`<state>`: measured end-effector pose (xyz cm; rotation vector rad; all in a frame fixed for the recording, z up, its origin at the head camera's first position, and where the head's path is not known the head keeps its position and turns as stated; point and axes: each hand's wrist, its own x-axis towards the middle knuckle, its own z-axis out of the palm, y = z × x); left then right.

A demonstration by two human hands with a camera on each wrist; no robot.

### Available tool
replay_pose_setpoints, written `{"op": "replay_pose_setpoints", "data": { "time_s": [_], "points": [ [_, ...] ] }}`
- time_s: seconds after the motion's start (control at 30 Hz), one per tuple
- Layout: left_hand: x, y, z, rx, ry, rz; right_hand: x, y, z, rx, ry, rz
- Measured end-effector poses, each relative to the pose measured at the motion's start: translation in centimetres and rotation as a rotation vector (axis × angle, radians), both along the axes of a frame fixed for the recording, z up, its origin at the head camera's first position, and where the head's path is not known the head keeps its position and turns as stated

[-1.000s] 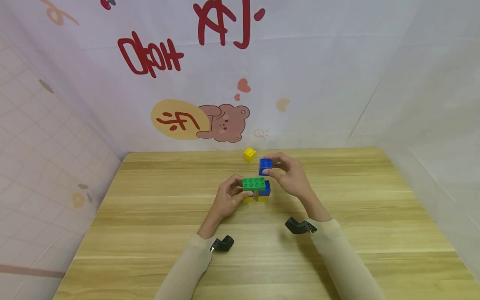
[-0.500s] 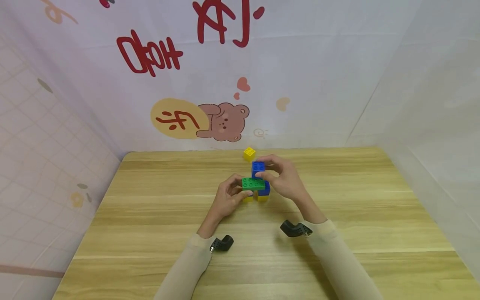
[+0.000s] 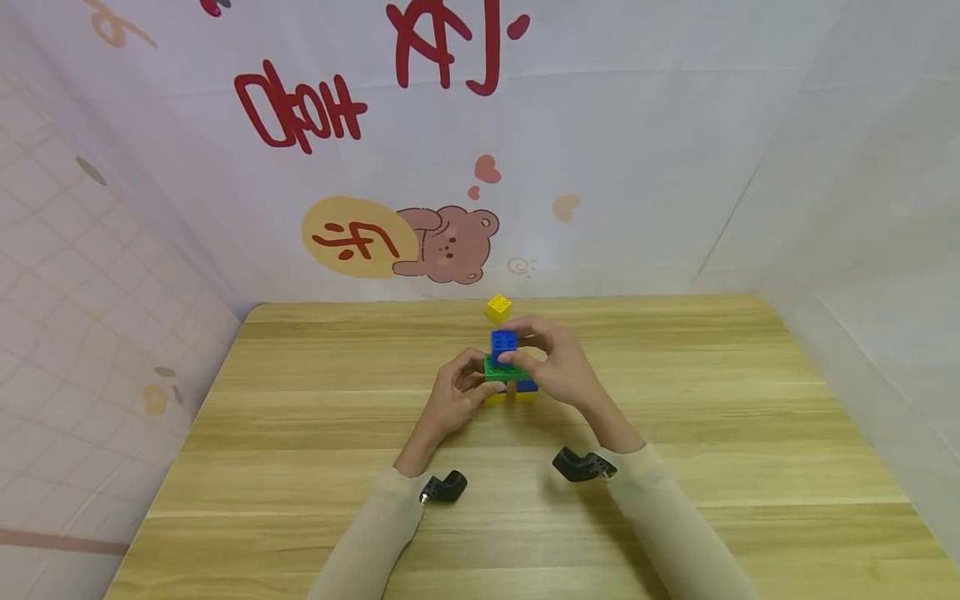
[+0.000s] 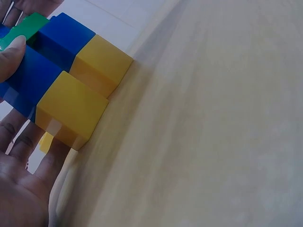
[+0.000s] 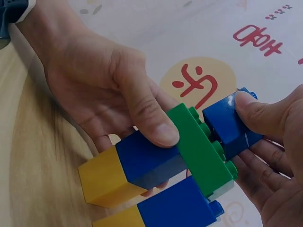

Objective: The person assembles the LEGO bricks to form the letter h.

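Two short columns of toy building bricks stand side by side on the table, each a blue brick (image 5: pixel 151 158) over a yellow brick (image 5: pixel 104 177). A long green brick (image 5: pixel 199 151) lies across their tops, leaving some studs of the right column uncovered. My left hand (image 3: pixel 459 393) grips the left column, its thumb on the blue brick by the green one and its fingers behind. My right hand (image 3: pixel 562 365) pinches a loose square blue brick (image 5: pixel 229 125) between thumb and fingers. That brick is slightly tilted at the green studs; whether it touches them I cannot tell.
A single yellow brick (image 3: pixel 499 308) sits near the back edge of the wooden table (image 3: pixel 300 433). Behind it hangs a white printed cloth (image 3: pixel 637 150) with a bear picture. Black wrist cameras (image 3: pixel 581 465) jut from the sleeves.
My right hand has carried the blue brick left and toward me, from beyond the right column to the green brick. My left hand has stayed in place on the stack.
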<state>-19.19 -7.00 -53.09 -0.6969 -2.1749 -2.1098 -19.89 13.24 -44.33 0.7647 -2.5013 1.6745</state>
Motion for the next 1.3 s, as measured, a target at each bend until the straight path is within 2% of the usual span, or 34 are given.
{"op": "replay_pose_setpoints", "data": {
  "time_s": [0.6,1.07,1.17,1.3],
  "points": [
    [0.1,0.0,0.3,-0.018,-0.019,-0.003,0.7,-0.5,-0.4,0.024,0.042,0.052],
    [0.2,-0.1,0.3,-0.016,-0.036,-0.004,1.0,-0.9,-1.2,-0.016,0.131,0.06],
    [0.2,-0.1,0.3,-0.021,-0.031,-0.002,1.1,-1.1,-1.4,-0.004,0.177,0.046],
    [0.2,-0.1,0.3,-0.023,-0.023,-0.003,1.2,-1.2,-1.6,0.041,0.297,0.021]
  ]
}}
